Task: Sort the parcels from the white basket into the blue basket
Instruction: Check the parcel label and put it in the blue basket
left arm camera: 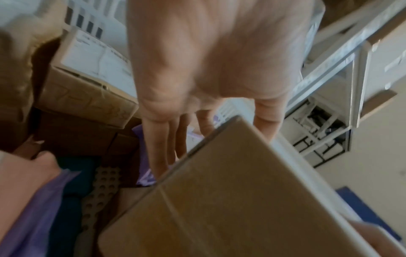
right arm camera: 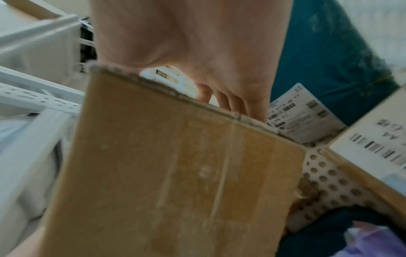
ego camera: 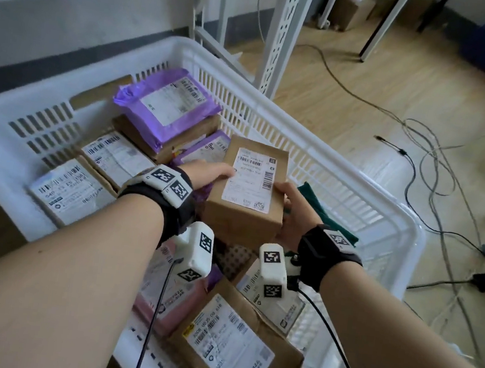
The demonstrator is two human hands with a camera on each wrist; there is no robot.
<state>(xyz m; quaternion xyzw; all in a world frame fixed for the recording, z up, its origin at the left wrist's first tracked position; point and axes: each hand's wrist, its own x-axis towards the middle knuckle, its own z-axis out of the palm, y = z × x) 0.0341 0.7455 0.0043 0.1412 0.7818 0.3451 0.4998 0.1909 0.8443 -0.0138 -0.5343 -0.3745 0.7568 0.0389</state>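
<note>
Both hands clamp one brown box (ego camera: 246, 193), label up: left hand (ego camera: 206, 173) on its left side, right hand (ego camera: 292, 210) on its right, likely to keep it level and readable. Box is held above the parcels left in the white basket (ego camera: 314, 149); blue basket not identifiable

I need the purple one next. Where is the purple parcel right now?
In the head view, the purple parcel lies at the far left of the white basket, on top of a brown box, beyond the left hand.
</note>
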